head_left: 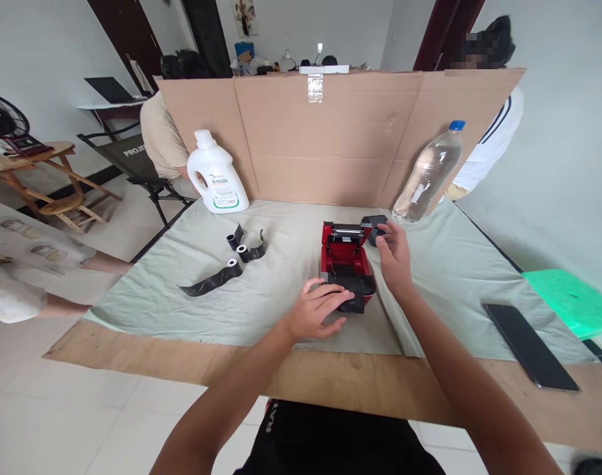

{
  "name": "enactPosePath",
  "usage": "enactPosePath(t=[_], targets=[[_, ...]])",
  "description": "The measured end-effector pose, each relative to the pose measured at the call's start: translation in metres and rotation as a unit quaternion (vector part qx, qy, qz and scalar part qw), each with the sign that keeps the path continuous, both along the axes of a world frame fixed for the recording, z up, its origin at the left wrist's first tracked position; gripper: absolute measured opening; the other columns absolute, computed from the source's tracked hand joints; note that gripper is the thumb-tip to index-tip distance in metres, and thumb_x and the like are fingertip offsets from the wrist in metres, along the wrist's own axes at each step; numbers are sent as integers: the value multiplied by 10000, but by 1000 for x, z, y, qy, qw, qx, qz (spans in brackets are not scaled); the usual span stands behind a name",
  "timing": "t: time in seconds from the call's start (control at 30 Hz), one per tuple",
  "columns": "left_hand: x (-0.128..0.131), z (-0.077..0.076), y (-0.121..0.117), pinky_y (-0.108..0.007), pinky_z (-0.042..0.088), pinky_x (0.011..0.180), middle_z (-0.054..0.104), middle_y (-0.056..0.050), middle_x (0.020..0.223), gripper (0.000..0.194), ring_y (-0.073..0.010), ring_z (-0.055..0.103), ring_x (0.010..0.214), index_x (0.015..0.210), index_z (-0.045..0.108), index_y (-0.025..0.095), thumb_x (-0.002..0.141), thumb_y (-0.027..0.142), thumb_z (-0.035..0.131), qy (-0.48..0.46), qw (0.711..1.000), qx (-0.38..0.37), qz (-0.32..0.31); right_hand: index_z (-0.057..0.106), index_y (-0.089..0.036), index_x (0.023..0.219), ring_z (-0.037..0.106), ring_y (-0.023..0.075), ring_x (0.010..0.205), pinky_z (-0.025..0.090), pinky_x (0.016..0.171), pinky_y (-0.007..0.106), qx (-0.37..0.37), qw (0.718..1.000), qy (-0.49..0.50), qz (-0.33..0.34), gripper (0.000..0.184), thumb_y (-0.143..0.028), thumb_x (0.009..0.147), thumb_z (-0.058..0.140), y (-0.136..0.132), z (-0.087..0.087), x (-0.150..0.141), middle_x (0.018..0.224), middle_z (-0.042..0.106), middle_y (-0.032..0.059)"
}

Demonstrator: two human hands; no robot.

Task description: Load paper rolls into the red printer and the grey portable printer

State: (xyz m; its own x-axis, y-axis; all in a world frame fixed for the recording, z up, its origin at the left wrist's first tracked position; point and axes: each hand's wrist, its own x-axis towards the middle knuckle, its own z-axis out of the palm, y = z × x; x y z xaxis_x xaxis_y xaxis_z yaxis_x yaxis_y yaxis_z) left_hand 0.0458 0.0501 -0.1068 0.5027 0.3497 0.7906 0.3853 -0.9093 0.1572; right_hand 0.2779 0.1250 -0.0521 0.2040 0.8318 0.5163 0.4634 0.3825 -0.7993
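A small red and black printer stands on the cloth in front of me with its lid raised, showing the red inside. Across its front lies a black strip, perhaps paper from a roll. My left hand rests on that strip with its fingers stretched out. Beside the printer's right rear, my right hand has thumb and fingers apart, close to a black part; whether it touches that part I cannot tell. To the left lie several black paper rolls, one with a long unrolled tail.
A cardboard screen closes off the table's back. Against it stand a white jug and a tilted clear bottle. At right lie a black phone and a green sheet. Other people sit behind the screen and at left.
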Motion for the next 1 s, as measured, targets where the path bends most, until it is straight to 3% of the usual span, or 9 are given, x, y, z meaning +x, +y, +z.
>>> enactPosePath(t=[0.07, 0.13, 0.27, 0.37, 0.47, 0.57, 0.77, 0.9, 1.0], targets=[[-1, 0, -1, -416, 331, 1156, 779, -61, 1162, 598, -214, 704, 1102, 1503, 417, 237, 933, 331, 571, 3, 1000, -4, -1, 653, -211, 1175, 676, 209, 912, 531, 839, 353, 12, 997, -81, 3, 301, -374, 952, 534, -14, 8, -5, 1129, 741, 98], [-2, -1, -1, -412, 337, 1153, 775, -61, 1162, 579, -214, 700, 1111, 1491, 439, 236, 934, 335, 564, 10, 1000, -8, -2, 699, -206, 1038, 687, 199, 841, 520, 817, 327, -41, 976, -195, 91, 219, -273, 956, 506, -19, 18, -11, 963, 772, 69], [-4, -2, -2, -419, 354, 1139, 762, -76, 1194, 562, -229, 685, 1152, 1478, 463, 222, 935, 345, 547, 20, 1000, -13, -1, 737, -205, 1097, 705, 209, 1049, 488, 917, 300, -176, 858, -423, 234, 333, -126, 942, 453, -3, 39, -31, 1134, 776, 70], [-5, -3, -1, -445, 367, 1121, 761, -86, 1202, 565, -244, 687, 1138, 1483, 453, 218, 939, 353, 528, 1, 1000, 1, 4, 755, -211, 1099, 701, 229, 1069, 490, 866, 279, -265, 756, -548, 241, 299, -139, 902, 542, 12, 52, -50, 1148, 768, 83], [-8, -1, 1, -457, 383, 1092, 764, -87, 1184, 566, -251, 693, 1105, 1481, 457, 220, 937, 359, 526, -21, 1000, 10, 14, 768, -159, 1043, 717, 281, 977, 500, 759, 302, -304, 714, -593, 215, 241, -184, 826, 666, 19, 57, -69, 1062, 769, 148], [-11, 2, 3, -456, 404, 1055, 755, -84, 1192, 570, -260, 675, 1119, 1480, 457, 237, 928, 350, 545, -39, 999, 5, 23, 758, -111, 1031, 715, 314, 961, 487, 711, 321, -303, 711, -608, 184, 245, -166, 813, 659, 21, 56, -79, 1047, 755, 204], [-15, -3, 10, -459, 478, 984, 651, -130, 1272, 460, -278, 608, 1162, 1408, 502, 238, 969, 374, 515, -167, 978, -102, 66, 719, -170, 993, 686, 276, 996, 443, 695, 300, -256, 722, -607, 212, 166, -233, 873, 625, 13, 62, -64, 1063, 739, 129], [-11, -14, 18, -422, 528, 950, 608, -114, 1186, 327, -228, 612, 1068, 1290, 535, 229, 1039, 397, 411, -297, 922, -226, 108, 647, -199, 898, 656, 232, 867, 416, 672, 311, -142, 813, -526, 205, 64, -248, 859, 637, -9, 83, -50, 946, 720, 77], [-7, -23, 26, -433, 542, 937, 595, -121, 1204, 328, -220, 613, 1060, 1314, 481, 222, 1075, 376, 317, -308, 892, -308, 123, 613, -225, 920, 598, 197, 689, 396, 610, 308, -100, 888, -393, 216, 170, -342, 828, 696, -21, 103, -59, 783, 669, 17]])
